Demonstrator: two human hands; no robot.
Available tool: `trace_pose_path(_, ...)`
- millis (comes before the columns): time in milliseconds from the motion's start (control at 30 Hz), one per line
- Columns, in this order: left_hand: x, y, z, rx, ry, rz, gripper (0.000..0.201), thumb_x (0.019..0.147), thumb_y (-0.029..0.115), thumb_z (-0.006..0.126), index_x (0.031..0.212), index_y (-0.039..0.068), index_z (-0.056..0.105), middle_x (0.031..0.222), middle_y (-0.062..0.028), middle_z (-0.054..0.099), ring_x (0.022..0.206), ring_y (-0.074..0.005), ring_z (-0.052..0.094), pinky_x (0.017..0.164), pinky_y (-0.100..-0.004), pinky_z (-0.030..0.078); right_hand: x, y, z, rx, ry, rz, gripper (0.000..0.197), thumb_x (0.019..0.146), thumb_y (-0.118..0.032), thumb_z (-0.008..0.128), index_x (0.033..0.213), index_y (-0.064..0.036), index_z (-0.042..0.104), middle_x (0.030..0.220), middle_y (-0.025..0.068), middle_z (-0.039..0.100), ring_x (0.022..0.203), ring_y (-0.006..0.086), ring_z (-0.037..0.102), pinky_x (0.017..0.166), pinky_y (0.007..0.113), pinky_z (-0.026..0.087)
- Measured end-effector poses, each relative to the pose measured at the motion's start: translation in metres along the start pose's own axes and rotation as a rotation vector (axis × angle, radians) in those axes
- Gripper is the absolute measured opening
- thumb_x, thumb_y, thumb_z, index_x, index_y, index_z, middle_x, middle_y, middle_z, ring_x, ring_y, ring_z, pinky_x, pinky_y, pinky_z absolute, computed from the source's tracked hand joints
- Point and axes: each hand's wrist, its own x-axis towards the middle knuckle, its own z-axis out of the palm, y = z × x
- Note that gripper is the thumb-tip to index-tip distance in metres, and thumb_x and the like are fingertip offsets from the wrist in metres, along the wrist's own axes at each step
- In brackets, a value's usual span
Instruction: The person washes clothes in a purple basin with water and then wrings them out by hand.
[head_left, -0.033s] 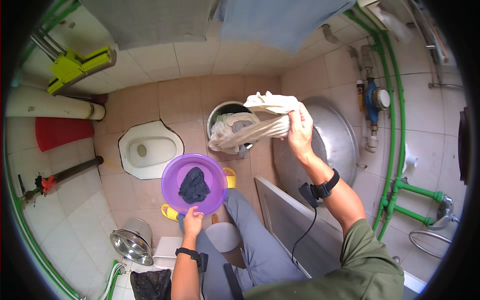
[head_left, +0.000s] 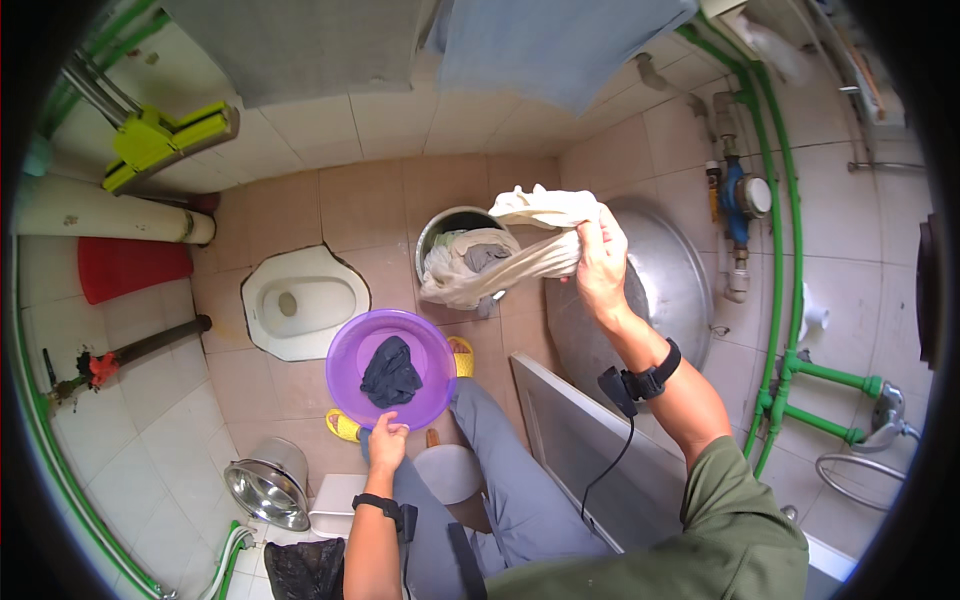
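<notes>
My right hand is closed on a cream-coloured cloth, raised to the right of a bucket. A long twisted part of the cloth stretches left from the hand down to the bucket. More pale and grey laundry lies inside it. My left hand is at the near rim of a purple basin, one finger stretched over the edge and the others loosely bent; I see nothing held in it. A dark crumpled cloth lies in the basin.
A squat toilet is set in the tiled floor left of the basin. To the right stand a large round metal tub and a pale panel. A metal pot sits at lower left. Green pipes line the right wall.
The view has shifted very slightly. The cream cloth stretched between my right hand and the bucket looks less blurred; both hands keep their places.
</notes>
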Motion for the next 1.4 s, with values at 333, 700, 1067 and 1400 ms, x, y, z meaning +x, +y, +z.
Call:
trace_pose_path(333, -0.069, 0.090, -0.059, 0.442, -0.028, 0.142, 0.058, 0.078, 0.022, 0.067, 0.132, 0.009, 0.051, 0.105, -0.0168, 0.069, 0.103, -0.0348, 0.065, 0.093, -0.0442, 0.049, -0.072, -0.294, 0.022, 0.226, -0.103, -0.268, 0.017, 0.096, -0.008, 0.048, 0.103, 0.0016, 0.061, 0.094, 0.0015, 0.063, 0.083, 0.0050, 0.055, 0.074, 0.021, 0.046)
trace_pose_path(700, -0.114, 0.250, -0.124, 0.495, 0.089, 0.462, 0.086, 0.073, 0.020, 0.074, 0.147, 0.012, 0.032, 0.128, -0.0247, 0.058, 0.122, -0.0381, 0.054, 0.102, -0.0432, 0.044, -0.111, -0.495, 0.074, 0.340, -0.233, -0.417, 0.021, 0.090, -0.010, 0.057, 0.106, 0.0048, 0.057, 0.074, 0.0096, 0.066, 0.053, 0.0133, 0.062, 0.036, 0.026, 0.048)
trace_pose_path(1067, -0.125, 0.314, -0.191, -0.075, 0.124, 1.215, 0.099, 0.055, 0.022, 0.090, 0.134, -0.003, 0.037, 0.115, -0.0205, 0.063, 0.108, -0.0361, 0.062, 0.093, -0.0422, 0.050, -0.168, -0.651, 0.135, 0.447, -0.355, -0.467, 0.027, 0.089, -0.014, 0.060, 0.109, 0.0029, 0.051, 0.080, 0.0149, 0.063, 0.055, 0.0187, 0.065, 0.038, 0.029, 0.056)
trace_pose_path(1400, -0.199, 0.280, -0.306, -0.059, 0.484, 0.910, 0.037, 0.072, 0.023, 0.081, 0.100, 0.002, 0.069, 0.090, -0.0088, 0.072, 0.083, -0.0145, 0.066, 0.075, -0.0342, 0.053, -0.100, -0.693, 0.142, 0.545, -0.072, -0.569, 0.029, 0.086, -0.020, 0.065, 0.107, -0.0008, 0.060, 0.081, 0.0136, 0.064, 0.060, 0.0195, 0.066, 0.043, 0.028, 0.056)
